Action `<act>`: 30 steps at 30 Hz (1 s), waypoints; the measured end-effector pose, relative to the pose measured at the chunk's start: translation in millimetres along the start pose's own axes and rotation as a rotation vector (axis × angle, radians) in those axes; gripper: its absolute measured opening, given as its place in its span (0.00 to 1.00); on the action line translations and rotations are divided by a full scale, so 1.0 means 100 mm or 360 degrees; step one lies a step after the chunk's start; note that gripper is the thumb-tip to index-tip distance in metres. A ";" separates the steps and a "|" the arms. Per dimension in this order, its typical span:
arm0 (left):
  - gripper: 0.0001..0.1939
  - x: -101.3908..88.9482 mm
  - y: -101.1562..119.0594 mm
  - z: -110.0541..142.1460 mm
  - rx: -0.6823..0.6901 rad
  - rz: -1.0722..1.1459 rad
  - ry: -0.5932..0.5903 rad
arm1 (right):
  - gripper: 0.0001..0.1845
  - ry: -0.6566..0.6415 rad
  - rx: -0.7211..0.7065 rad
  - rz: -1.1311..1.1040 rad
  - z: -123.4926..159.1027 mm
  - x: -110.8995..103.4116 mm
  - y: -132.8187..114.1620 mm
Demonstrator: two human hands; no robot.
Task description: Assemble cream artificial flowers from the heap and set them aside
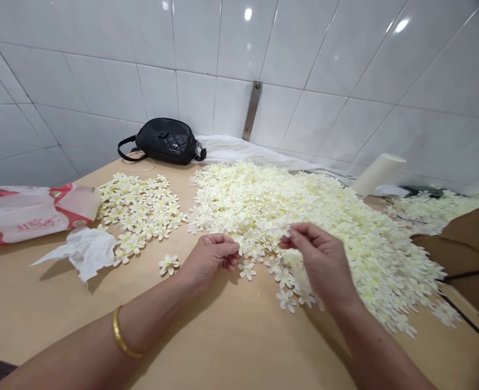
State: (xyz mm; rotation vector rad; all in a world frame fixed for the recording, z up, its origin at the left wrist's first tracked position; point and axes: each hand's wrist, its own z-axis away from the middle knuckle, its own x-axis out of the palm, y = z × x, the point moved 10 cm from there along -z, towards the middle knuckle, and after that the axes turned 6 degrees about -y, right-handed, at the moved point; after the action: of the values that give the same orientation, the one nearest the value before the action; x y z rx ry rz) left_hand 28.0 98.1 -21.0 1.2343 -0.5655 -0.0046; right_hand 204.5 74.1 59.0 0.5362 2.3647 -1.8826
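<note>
A large heap of cream-white artificial flowers (272, 195) with yellowish centres covers the middle and right of the table. My left hand (213, 254), a gold bangle on its wrist, is at the heap's near edge with thumb and forefinger pressed together. Whether a flower sits in that pinch is hard to tell against the pale petals behind. My right hand (324, 257) is over the heap's front, its thumb and finger pinching a small whitish flower (287, 233), mostly hidden. One loose flower (168, 265) lies left of my left hand. Beyond it spreads a smaller flower group (142, 208).
A red-and-white tissue packet (32, 214) and a crumpled white tissue (83, 252) lie at the left. A black bag (166, 141) rests against the tiled wall. Brown cardboard (467, 254) and a pale roll (380, 173) stand at the right.
</note>
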 end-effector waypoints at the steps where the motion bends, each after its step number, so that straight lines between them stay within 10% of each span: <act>1: 0.07 0.00 0.00 0.00 -0.0005 0.0006 -0.0010 | 0.06 0.0130 -0.0103 0.0225 -0.07 -0.20 -0.10; 4: 0.07 0.02 -0.01 -0.01 -0.0010 0.0015 -0.0035 | 0.07 0.0510 -0.0438 0.1057 -0.28 -0.66 -0.47; 7: 0.07 0.02 -0.01 -0.01 -0.0008 0.0037 -0.0033 | 0.09 0.0451 -0.0595 0.1576 -0.45 -0.60 -0.62; 16: 0.06 0.09 -0.03 -0.01 -0.0002 0.0148 -0.0151 | 0.07 -0.0440 -0.0716 0.0925 0.25 0.79 -0.48; 30: 0.03 0.14 -0.06 0.02 -0.0095 0.0162 -0.0185 | 0.11 -0.0505 -0.0511 0.0696 0.23 0.81 -0.17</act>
State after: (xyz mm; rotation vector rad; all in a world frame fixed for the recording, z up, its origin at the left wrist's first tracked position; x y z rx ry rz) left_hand 41.4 90.2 -20.2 1.1513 -0.7241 -0.0073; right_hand 119.4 67.0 47.3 0.6072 2.0716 -1.2673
